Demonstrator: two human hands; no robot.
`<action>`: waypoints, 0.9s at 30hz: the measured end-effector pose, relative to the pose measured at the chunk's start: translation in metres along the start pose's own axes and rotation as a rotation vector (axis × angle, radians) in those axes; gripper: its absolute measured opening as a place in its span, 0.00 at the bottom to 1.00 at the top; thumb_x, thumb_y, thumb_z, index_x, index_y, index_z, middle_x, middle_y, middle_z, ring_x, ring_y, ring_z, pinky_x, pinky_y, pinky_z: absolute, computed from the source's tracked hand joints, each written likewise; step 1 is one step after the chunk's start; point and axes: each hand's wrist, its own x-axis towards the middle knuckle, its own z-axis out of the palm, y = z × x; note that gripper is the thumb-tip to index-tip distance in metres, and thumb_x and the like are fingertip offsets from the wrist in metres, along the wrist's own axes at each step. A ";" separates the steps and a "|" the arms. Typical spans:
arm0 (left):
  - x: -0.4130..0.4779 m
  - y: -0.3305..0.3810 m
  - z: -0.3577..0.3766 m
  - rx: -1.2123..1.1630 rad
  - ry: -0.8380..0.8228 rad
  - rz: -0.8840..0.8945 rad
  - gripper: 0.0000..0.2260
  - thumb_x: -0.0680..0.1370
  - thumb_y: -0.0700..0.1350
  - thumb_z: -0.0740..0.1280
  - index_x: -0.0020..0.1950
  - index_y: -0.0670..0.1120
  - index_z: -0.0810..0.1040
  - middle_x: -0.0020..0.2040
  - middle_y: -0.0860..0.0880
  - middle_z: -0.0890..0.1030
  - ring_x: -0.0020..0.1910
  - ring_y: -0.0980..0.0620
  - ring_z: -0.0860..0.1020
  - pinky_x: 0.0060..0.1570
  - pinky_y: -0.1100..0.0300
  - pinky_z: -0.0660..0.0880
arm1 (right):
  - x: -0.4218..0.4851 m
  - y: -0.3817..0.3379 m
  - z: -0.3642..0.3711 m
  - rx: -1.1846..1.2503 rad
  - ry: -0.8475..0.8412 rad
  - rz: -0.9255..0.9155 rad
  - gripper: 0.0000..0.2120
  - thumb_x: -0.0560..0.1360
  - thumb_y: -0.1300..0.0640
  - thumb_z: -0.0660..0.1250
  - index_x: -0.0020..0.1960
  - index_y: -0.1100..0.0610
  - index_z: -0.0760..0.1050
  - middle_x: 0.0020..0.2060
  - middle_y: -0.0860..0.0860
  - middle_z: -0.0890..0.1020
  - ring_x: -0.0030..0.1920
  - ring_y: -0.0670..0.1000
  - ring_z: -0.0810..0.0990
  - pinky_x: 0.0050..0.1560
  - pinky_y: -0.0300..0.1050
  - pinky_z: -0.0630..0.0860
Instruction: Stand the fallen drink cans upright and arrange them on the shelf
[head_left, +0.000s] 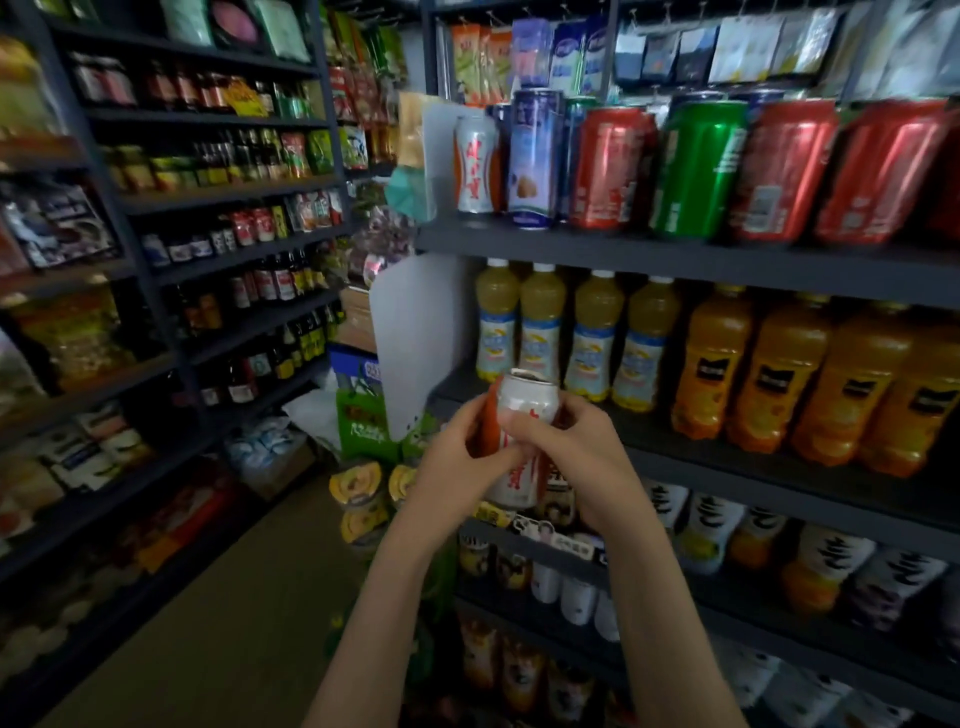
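The person stood close to the drinks rack with both hands round one white-and-orange can (524, 410). The left hand (457, 462) curled about its orange side, and the right hand (576, 457) wrapped its front, thumb across the label. The can was upright, top up, and touched no shelf. It hung in the air in front of the pale juice bottles (545, 332), well below the can shelf (675, 260).

From where I stood, the lift looked like the risky part. Brought straight up, the can's rim could catch the underside of that shelf's front edge and twist in the grip. The only bare spot I could make out was at the far left end, beside the matching can (475, 163). That spot was narrow (and right at the shelf's corner). A careless set-down there might leave the base half off the edge. It might also nudge the matching can into the tall blue can (535, 156) and on to the red can (608, 166) next along. With two hands crowding one small can, letting go unevenly could tip it as well.
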 end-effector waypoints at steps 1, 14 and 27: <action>0.007 -0.001 -0.012 0.000 0.005 0.007 0.20 0.72 0.48 0.73 0.58 0.66 0.70 0.54 0.62 0.79 0.51 0.68 0.77 0.50 0.65 0.76 | 0.007 -0.004 0.011 -0.009 0.011 -0.018 0.14 0.68 0.59 0.75 0.53 0.55 0.79 0.45 0.50 0.85 0.46 0.47 0.84 0.45 0.41 0.81; 0.084 0.034 -0.061 0.068 -0.078 0.187 0.22 0.71 0.51 0.72 0.58 0.68 0.66 0.55 0.64 0.77 0.54 0.67 0.76 0.52 0.65 0.76 | 0.070 -0.063 0.037 -0.168 0.033 -0.176 0.19 0.67 0.56 0.77 0.56 0.53 0.77 0.46 0.48 0.85 0.47 0.45 0.83 0.48 0.44 0.81; 0.147 0.104 -0.054 0.218 -0.193 0.376 0.32 0.60 0.61 0.74 0.62 0.58 0.70 0.55 0.60 0.80 0.52 0.64 0.79 0.52 0.57 0.79 | 0.098 -0.125 -0.004 -0.258 0.056 -0.357 0.20 0.65 0.55 0.77 0.56 0.50 0.78 0.46 0.46 0.85 0.48 0.45 0.83 0.49 0.46 0.81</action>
